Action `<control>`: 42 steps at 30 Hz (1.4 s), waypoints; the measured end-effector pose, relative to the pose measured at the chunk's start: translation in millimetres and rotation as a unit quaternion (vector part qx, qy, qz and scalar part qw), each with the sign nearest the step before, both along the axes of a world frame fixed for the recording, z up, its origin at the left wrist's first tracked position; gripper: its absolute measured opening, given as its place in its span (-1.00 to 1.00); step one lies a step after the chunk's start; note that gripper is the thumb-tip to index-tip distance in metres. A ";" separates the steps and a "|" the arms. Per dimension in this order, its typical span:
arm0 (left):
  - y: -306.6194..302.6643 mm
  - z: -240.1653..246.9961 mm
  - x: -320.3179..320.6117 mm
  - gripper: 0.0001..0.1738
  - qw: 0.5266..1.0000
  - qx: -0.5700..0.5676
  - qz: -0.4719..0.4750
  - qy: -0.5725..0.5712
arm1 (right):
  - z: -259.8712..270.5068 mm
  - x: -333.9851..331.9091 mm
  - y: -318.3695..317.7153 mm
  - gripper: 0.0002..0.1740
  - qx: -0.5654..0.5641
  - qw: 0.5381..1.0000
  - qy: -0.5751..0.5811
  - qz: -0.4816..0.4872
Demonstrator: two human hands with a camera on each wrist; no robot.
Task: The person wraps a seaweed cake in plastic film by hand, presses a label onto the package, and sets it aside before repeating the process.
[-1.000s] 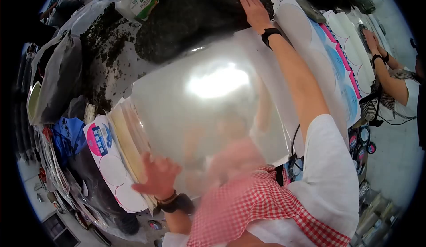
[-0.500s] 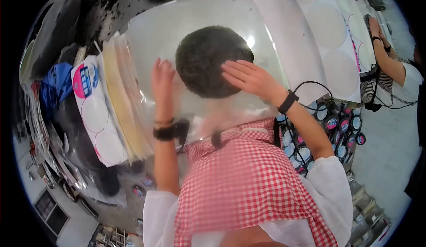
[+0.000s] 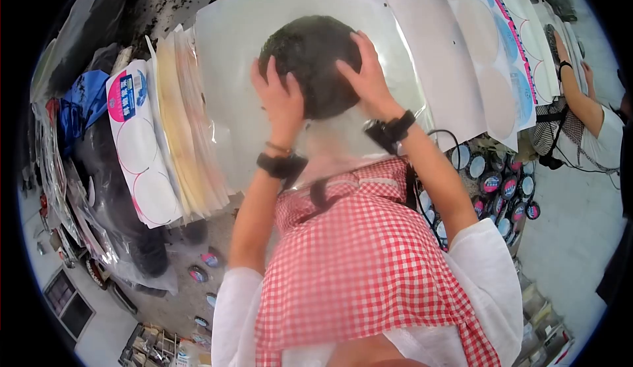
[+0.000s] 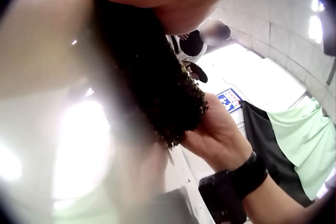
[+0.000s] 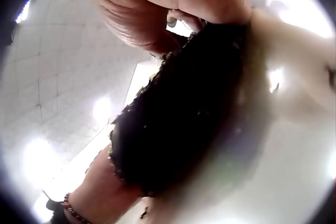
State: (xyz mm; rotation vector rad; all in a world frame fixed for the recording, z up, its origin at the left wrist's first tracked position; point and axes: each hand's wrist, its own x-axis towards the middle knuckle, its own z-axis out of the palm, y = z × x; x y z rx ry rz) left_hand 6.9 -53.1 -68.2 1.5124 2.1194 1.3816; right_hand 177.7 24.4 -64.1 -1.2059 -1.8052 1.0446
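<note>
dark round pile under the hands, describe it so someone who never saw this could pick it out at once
Find the big clear plastic sheet, right of the stack of cream sheets. On it sits a dark round pile, with the left hand and right hand pressed to its sides. Its neighbours are flat and pale; it alone is dark, crumbly and thick.

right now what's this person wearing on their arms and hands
The left hand and right hand are bare. The left wrist has a black strap with a device and a thin bracelet; the right wrist strap is black too. White sleeves cover the upper arms.
</note>
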 end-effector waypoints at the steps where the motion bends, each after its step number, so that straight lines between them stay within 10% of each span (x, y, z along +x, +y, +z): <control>1: 0.6 1.3 4.3 -0.47 1.000 -0.005 0.021 0.012 | -0.9 1.5 4.7 -0.24 0.012 1.000 -0.019 0.016; 4: -0.1 4.3 2.0 -0.46 0.998 -0.040 0.011 0.053 | 35.0 -6.8 -5.5 -0.31 0.251 0.926 -0.277 0.054; 12: -132.9 32.0 -51.1 -0.43 0.863 -0.250 -0.296 0.324 | 15.9 -7.9 -18.1 -0.27 0.255 0.891 -0.328 0.185; 19: -130.0 45.1 -85.2 -0.58 0.893 -0.193 -0.383 0.137 | 26.6 5.5 -3.4 -0.29 0.285 0.873 -0.341 0.202; 25: -118.3 44.8 -90.1 -0.93 0.925 -0.206 -0.313 0.067 | 41.0 -2.6 3.3 -0.42 0.359 0.858 -0.291 0.224; 28: -93.3 65.9 -96.3 -0.89 0.879 -0.275 -0.379 0.094 | 21.4 -6.3 5.5 -0.55 0.204 0.902 -0.207 0.320; 34: -5.5 105.9 -44.2 -0.90 0.899 -0.079 -0.084 0.422 | 65.3 3.5 33.0 -0.84 -0.014 0.886 -0.132 0.444; 35: -8.7 91.9 -37.6 -0.83 0.890 -0.048 -0.063 0.449 | 65.3 1.1 44.7 -0.84 -0.008 0.866 -0.161 0.473; 38: -28.6 54.3 5.7 -0.55 0.992 -0.099 -0.040 0.073 | 75.4 -10.1 72.1 -0.76 -0.076 0.838 -0.166 0.514; 42: -6.6 21.0 28.7 -0.10 0.963 -0.122 -0.054 0.234 | 106.1 -33.2 60.2 -0.75 0.036 0.824 -0.339 0.453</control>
